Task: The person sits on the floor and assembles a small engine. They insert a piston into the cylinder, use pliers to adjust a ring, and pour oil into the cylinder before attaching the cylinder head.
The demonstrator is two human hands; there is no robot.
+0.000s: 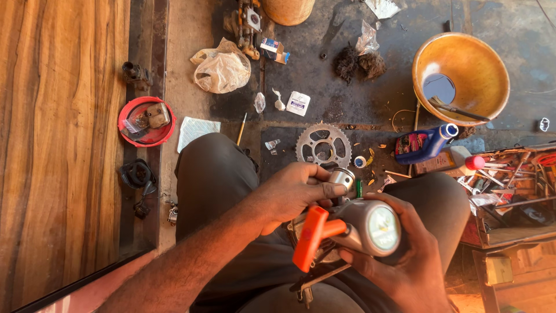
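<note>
Piston sits pinched in your left hand, fingers closed around its crown, just above the torch. Your right hand wraps that lit torch from below, with the orange handle sticking out toward you — both over your lap. Keep the beam steady on the metal and turn the piston slowly, so no face goes unchecked. Grip looks firm; don't squeeze harder. Room is tight: the sprocket lies on the floor just past your knuckles, the blue bottle and toolbox crowd the right. Open floor lies left, toward the red lid.
</note>
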